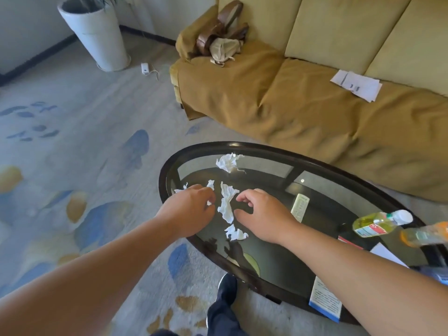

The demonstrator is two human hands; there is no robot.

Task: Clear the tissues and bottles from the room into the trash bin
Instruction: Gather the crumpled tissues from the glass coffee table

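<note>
A soft carpet (72, 166) with blue and yellow shapes covers the floor, and a yellow sofa (291, 105) stands behind an oval glass table (169, 163) with a dark rim. Both hands reach over the table's glass top.

The left hand (191, 212) has its fingers curled close together. A white scrap (209, 203) peeks out between the fingertips and thumb, and they seem to pinch it, though that spot is blurry. Two small tissue bits (210, 184) lie just past those fingertips.

The right hand (264, 214) holds nothing. Its fingers and thumb are bent and spread wide apart. A long tissue (226, 204) lies on the glass between the two hands, just beside the right fingertips. A crumpled tissue (235, 234) sits just below the right thumb. A bigger tissue (228, 162) lies well beyond all the fingers, near the far rim.

A green bottle (378, 223) and an orange bottle (424, 235) lie on their sides, far from the fingers, out past the right wrist.
</note>
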